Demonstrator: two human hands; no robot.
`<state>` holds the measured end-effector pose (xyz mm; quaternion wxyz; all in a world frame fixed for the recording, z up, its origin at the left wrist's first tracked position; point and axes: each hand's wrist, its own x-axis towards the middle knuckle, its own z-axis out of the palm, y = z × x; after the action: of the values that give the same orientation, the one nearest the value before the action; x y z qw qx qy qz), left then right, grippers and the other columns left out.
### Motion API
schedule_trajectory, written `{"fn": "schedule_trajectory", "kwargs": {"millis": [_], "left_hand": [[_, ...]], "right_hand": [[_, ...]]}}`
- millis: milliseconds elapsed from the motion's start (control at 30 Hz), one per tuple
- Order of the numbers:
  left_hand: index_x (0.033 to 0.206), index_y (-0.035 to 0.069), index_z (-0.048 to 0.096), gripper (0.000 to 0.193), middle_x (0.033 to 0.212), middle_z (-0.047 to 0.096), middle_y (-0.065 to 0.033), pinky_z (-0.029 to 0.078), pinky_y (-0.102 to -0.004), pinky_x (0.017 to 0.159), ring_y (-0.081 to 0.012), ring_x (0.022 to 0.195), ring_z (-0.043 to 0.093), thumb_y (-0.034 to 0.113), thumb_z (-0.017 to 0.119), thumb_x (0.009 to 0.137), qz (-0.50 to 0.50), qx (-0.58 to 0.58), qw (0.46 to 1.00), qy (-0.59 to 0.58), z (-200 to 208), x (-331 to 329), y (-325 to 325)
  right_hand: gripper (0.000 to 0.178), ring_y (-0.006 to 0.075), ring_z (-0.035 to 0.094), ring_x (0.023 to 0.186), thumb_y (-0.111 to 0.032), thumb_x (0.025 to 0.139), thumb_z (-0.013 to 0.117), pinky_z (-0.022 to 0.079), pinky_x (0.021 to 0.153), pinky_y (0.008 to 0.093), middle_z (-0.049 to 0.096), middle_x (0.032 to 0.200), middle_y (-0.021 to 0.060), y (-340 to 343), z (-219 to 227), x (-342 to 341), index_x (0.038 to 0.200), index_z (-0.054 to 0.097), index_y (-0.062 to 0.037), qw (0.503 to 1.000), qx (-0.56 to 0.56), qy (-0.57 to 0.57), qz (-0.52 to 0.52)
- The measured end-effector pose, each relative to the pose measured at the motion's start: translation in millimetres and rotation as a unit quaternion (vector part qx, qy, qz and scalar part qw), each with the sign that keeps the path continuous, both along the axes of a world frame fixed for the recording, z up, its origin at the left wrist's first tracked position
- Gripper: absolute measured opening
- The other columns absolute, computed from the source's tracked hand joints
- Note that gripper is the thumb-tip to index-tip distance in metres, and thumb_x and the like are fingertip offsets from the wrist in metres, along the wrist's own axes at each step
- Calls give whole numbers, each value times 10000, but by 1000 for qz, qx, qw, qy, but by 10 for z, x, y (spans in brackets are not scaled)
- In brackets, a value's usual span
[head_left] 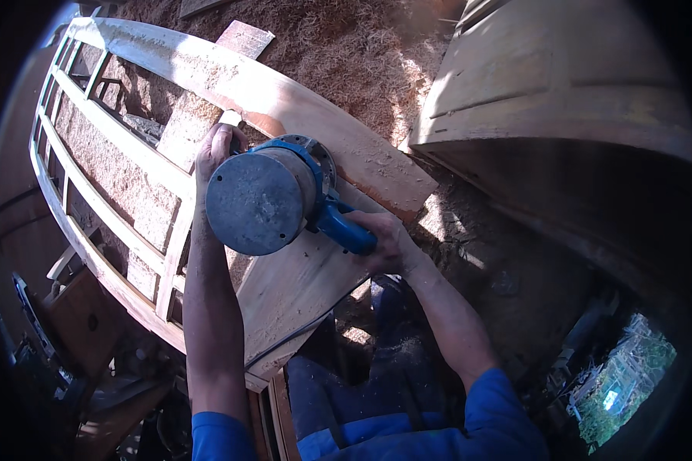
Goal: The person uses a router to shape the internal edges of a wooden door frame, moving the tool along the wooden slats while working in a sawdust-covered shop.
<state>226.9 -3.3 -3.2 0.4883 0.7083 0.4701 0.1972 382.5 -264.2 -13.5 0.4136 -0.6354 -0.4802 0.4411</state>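
A blue power tool, which looks like a router (255, 201), has a big round grey motor cap facing me and a blue body with a round, holed rim behind it. My right hand (380, 240) is wrapped round its blue handle. On the far left side of the tool my left hand (220, 150) is closed at what looks like its other grip, mostly hidden by the fingers and motor. Under and beyond the tool lies a long curved pale wooden board (300, 100), sprinkled with shavings, part of a large frame.
Slatted curved wooden bars (115, 207) span the left. Heaped wood shavings (346, 46) cover the ground beyond. At right stands a large curved wooden piece (546, 92). A dark cord (292, 336) runs along the near board. A short plank (245, 38) sticks out behind the frame.
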Motion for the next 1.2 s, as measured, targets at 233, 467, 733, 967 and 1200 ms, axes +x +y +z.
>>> {"fn": "schedule_trajectory", "kwargs": {"millis": [233, 467, 733, 967, 1200], "left_hand": [[809, 52, 574, 357, 715, 525, -17, 423, -270, 605, -107, 651, 502, 316, 426, 998, -6, -74, 995, -59, -65, 179, 94], [818, 57, 572, 312, 719, 540, -6, 432, -247, 595, -84, 647, 508, 290, 455, 989, -6, -52, 996, -70, -74, 177, 141], [842, 58, 573, 232, 826, 543, -29, 442, -281, 732, -148, 783, 532, 218, 470, 976, 23, -83, 992, -96, -107, 78, 281], [862, 61, 566, 221, 784, 543, -29, 453, -263, 667, -123, 721, 527, 239, 495, 972, 7, -20, 994, -106, -264, 15, 328], [808, 46, 569, 358, 749, 534, -17, 441, -265, 635, -102, 681, 506, 333, 456, 989, 1, -80, 988, -133, -188, 152, 181]], "right_hand": [[531, 324, 692, 836, -71, 626, 748, 552, 732, 386, 678, 894, 153, 43, 15, 187, 1140, 618, -95, 999, -19, 28, 1], [521, 311, 697, 842, -73, 650, 754, 555, 736, 382, 685, 906, 152, 165, 48, 300, 1151, 611, -94, 1000, -13, 2, 26], [491, 320, 690, 784, -62, 657, 716, 536, 700, 395, 675, 823, 150, 405, -58, 314, 1135, 606, -78, 999, 26, -7, 25], [476, 316, 683, 773, -52, 656, 712, 533, 704, 389, 668, 830, 145, 374, -28, 360, 1120, 607, -67, 999, 32, -1, 29], [476, 310, 674, 757, -55, 646, 718, 523, 705, 384, 658, 821, 147, 212, 40, 387, 1110, 614, -49, 1000, 1, -9, 19]]}}
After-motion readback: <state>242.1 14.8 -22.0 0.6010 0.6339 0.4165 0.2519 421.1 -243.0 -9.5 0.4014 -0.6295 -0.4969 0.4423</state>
